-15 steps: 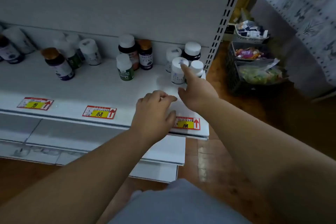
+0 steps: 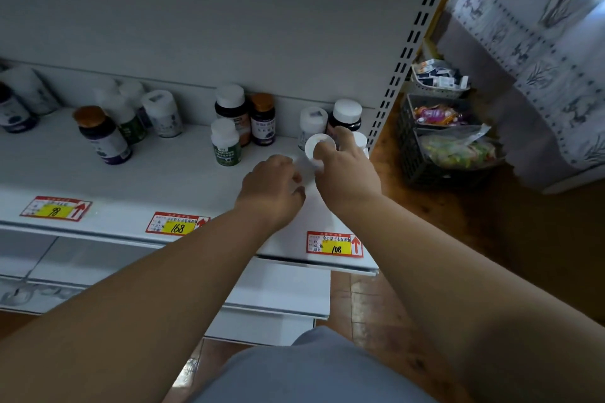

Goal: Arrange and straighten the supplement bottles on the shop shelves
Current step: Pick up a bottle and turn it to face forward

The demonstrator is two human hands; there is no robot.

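White metal shelf [image 2: 163, 180], seen from above by a person crouching before it, runs across the view with supplement bottles standing in loose clusters toward its back. At far left are two bottles, one dark [image 2: 13, 114] and one pale [image 2: 31, 88]. Next comes a dark bottle with an orange cap [image 2: 103, 136], with several white-capped ones behind it. Along the front edge sit three red and yellow price tags, the leftmost [image 2: 55, 209] marked 98. Near the middle stands a green-labelled bottle with a white cap [image 2: 226, 142], and two dark bottles behind it.

Right of centre, both bare hands meet over the shelf. The left hand [image 2: 271, 188] rests with its fingers curled loosely, close beside the bottle the other hand holds; whether it touches that bottle cannot be told. The right hand [image 2: 345, 173] grasps a white bottle [image 2: 316, 149], fingers wrapped around its body, the cap tipped toward the camera. Behind it stand a pale bottle [image 2: 312, 123] and a dark bottle with a white cap [image 2: 345, 116], near the slotted upright [image 2: 402, 69]. Beyond the shelf, at far right, dark baskets [image 2: 422, 154] of packaged goods sit on a wooden floor.

This looks like the step of repositioning one bottle in the rightmost group. The next move likely calls for setting it upright, label forward, in line with its neighbours without knocking them.
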